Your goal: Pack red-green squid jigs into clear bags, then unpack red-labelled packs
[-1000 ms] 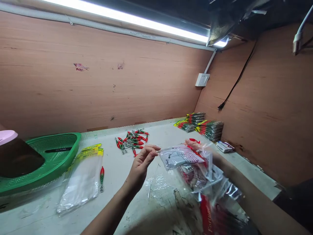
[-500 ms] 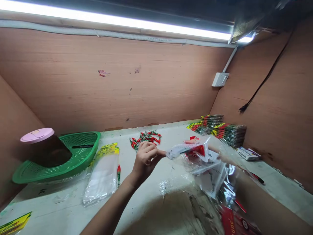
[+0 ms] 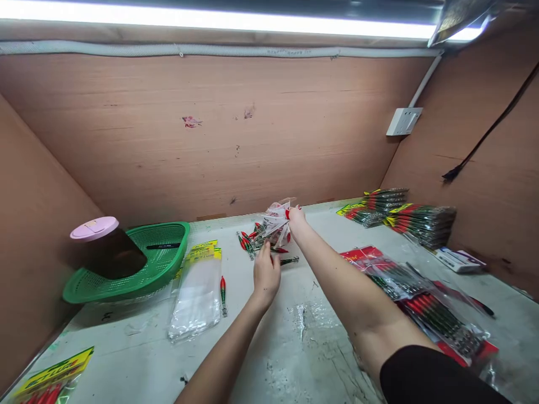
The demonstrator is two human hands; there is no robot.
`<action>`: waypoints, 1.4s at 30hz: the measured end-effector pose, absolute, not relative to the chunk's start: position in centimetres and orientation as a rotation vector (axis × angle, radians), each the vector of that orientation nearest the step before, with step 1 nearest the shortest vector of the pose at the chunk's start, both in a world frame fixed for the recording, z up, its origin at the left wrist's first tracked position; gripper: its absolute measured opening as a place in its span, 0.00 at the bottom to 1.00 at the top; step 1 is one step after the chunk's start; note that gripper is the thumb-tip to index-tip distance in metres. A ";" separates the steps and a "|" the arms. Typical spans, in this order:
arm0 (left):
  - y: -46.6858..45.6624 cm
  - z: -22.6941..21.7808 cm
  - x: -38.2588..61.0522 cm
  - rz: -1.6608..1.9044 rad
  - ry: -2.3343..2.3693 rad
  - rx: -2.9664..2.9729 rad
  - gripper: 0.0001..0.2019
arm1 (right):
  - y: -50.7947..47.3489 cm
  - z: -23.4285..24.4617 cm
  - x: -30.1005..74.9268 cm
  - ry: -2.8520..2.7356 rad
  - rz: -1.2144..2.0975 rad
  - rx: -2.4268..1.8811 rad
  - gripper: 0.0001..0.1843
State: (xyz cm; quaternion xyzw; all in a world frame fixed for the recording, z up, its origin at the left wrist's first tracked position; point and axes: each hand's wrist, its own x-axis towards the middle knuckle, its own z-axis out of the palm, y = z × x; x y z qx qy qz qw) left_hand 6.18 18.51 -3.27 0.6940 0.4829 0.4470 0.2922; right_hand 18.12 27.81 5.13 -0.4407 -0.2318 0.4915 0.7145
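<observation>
My right hand [image 3: 297, 219] reaches far forward and grips a crumpled clear plastic bag [image 3: 274, 223] with red print, held tilted over the pile of red and green fishing lures [image 3: 252, 240] on the worktop. My left hand [image 3: 265, 271] rests palm down just in front of that pile, fingers curled at the lures; whether it holds one is hidden. A single red and green lure [image 3: 223, 289] lies alone beside a stack of empty clear sleeves [image 3: 197, 292] with yellow headers.
A green mesh basket [image 3: 164, 264] at the left holds a dark jar with a pink lid [image 3: 94, 228]. Stacks of packed lures [image 3: 415, 219] stand at the back right. Large clear bags of lures [image 3: 425, 306] lie at the right. Plywood walls enclose the bench.
My right hand has carried the bag from near me forward over the lure pile. My left hand let go of the bag's edge and dropped to the lures. The view turned left.
</observation>
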 end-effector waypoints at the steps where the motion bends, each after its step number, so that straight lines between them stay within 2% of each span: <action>1: 17.6 -3.3 6.0 1.116 1.294 1.887 0.23 | 27.9 5.5 18.6 -0.520 1.088 -1.005 0.19; 3: 15.2 -3.3 5.9 0.940 1.249 1.966 0.24 | 27.3 6.4 19.9 -0.558 1.082 -1.068 0.17; 8: 9.2 -2.9 7.0 0.473 0.926 2.088 0.11 | 21.3 9.8 24.1 -0.748 1.018 -1.155 0.04; 10: 7.8 -2.9 7.7 0.358 0.831 2.103 0.11 | 17.4 11.2 25.6 -0.821 0.973 -1.184 0.11; 12: 6.9 -3.1 8.4 0.279 0.763 2.124 0.11 | 12.8 12.1 26.9 -0.903 0.907 -1.220 0.13; 20: 3.6 -4.1 13.0 0.113 0.682 2.192 0.10 | -4.1 11.0 32.8 -1.281 0.181 -1.610 0.07; 23: 1.5 -4.7 14.5 0.053 0.687 2.188 0.12 | -7.3 9.2 33.4 -1.524 0.128 -1.919 0.08; 27: 0.0 -4.4 15.3 0.085 0.657 2.182 0.04 | -8.5 6.1 31.5 -2.118 0.353 -2.192 0.31; 28: 0.0 -3.9 15.2 0.116 0.634 2.179 0.04 | -8.4 5.6 30.8 -2.244 0.425 -2.205 0.33; 30: 0.5 -2.4 14.5 0.232 0.567 2.153 0.04 | -7.7 5.2 29.6 -2.349 0.539 -2.184 0.26; 33: 2.0 0.1 12.3 0.502 0.498 1.985 0.06 | -6.6 6.2 28.8 -2.176 0.712 -2.004 0.04; 34: 2.7 0.8 11.3 0.596 0.494 1.907 0.08 | -6.4 6.7 28.9 -2.086 0.752 -1.904 0.02; 36: 3.8 1.7 9.3 0.740 0.476 1.787 0.12 | -6.1 7.6 29.3 -1.907 0.775 -1.708 0.09; 39: 4.8 2.2 6.5 0.824 0.363 1.774 0.14 | -6.3 7.4 30.3 -1.696 0.642 -1.463 0.17; 42: 4.6 2.3 5.0 0.848 0.248 1.860 0.21 | -6.7 5.9 31.1 -1.626 0.464 -1.310 0.18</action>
